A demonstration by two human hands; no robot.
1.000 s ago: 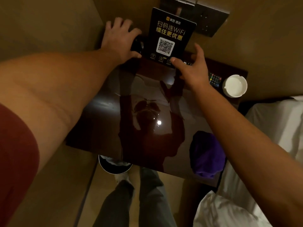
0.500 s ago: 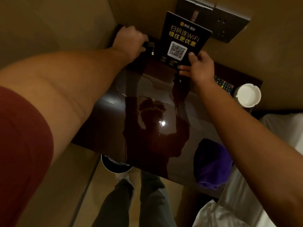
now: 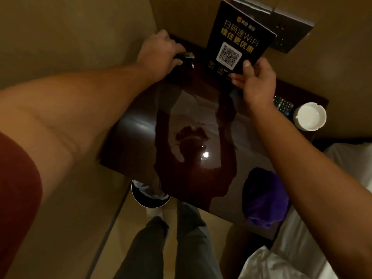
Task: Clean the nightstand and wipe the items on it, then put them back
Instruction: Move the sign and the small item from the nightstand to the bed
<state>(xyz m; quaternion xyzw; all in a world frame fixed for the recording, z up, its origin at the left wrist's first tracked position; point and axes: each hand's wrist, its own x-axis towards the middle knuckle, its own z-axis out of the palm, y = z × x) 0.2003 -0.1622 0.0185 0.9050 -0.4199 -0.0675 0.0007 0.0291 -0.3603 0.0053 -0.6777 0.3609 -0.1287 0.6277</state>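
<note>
The right hand [image 3: 256,81] pinches the flat black WiFi sign [image 3: 239,37] by its bottom corner; it looks stiff and light. Left of the sign, the left hand [image 3: 159,51] grips a small dark thing [image 3: 186,56].

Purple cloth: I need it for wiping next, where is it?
Head view: the purple cloth lies on the nightstand's near right corner, beside the bed.

A dark, glossy table [image 3: 141,125] is seen from above. A black WiFi sign [image 3: 239,39] with yellow lettering and a white QR code is held tilted above its far edge. A small dark object with a metal end [image 3: 186,57] is gripped at the far left corner. A remote [image 3: 282,104] and a white ashtray [image 3: 311,116] lie at the far right, a purple cloth [image 3: 263,198] at the near right.
</note>
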